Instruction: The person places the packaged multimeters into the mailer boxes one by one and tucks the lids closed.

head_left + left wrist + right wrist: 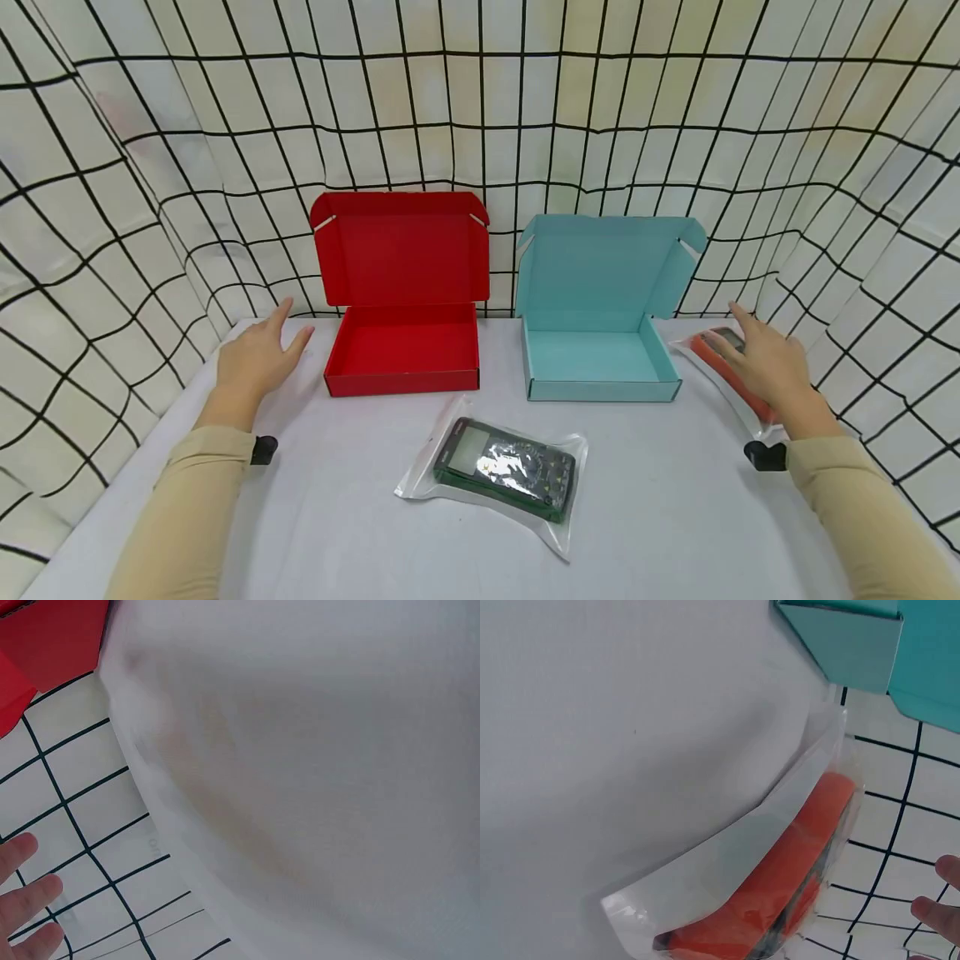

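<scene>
My left hand [253, 358] is left of an open red box [405, 382], fingers spread and holding nothing. Its fingertips [34, 894] show at the lower left of the left wrist view. On the right, my right hand [776, 371] extends above an orange-cased handheld device [780, 870] in a clear bag. The fingers look extended, with no grip visible; part of the device is hidden beneath the hand in the head view. Front and centre lies another bagged handheld device [506, 467], dark with a green edge, a grey screen and keys.
An open light-blue box [603, 392] stands beside the red one, both lids raised and their insides bare. A black-lined white grid screen [502, 158] rises behind and along both sides of the white-covered table [337, 517].
</scene>
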`<state>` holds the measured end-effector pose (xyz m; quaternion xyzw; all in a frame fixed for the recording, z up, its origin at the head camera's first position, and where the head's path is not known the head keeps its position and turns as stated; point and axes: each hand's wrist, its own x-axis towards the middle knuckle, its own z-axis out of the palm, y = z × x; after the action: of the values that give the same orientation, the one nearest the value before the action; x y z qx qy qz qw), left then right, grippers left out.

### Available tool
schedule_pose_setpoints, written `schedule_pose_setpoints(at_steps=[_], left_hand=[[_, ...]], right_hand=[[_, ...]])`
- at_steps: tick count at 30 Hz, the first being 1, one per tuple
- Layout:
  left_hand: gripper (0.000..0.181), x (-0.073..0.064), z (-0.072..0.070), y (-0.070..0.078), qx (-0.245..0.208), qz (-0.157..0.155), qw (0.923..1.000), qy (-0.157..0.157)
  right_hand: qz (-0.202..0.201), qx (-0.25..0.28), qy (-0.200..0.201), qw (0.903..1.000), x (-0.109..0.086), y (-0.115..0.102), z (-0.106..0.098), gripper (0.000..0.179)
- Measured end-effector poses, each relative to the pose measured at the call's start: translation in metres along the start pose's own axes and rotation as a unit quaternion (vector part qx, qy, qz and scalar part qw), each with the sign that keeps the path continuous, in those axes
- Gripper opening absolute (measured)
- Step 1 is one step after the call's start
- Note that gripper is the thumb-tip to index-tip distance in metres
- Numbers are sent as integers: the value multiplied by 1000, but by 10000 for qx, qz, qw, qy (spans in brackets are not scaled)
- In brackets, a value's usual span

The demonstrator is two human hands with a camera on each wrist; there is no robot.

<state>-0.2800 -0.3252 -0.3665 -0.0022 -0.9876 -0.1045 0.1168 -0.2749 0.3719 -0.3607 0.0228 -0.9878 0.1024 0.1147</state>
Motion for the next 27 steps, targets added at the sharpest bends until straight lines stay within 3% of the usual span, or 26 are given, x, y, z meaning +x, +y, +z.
schedule_pose_setpoints(at_steps=[8,19,27], left_hand=[[76,2,-1,6,-119,69,9999,-68],[72,0,0,14,-164,159,9994,-254],[73,-1,1,17,-343,205,9984,-406]], right_hand=[[-355,-16,127,9993,-4,-14,-5,79],[-971,387,524,9931,-16,-41,-4,69],[-1159,881,182,9892,-21,-63,-5,66]])
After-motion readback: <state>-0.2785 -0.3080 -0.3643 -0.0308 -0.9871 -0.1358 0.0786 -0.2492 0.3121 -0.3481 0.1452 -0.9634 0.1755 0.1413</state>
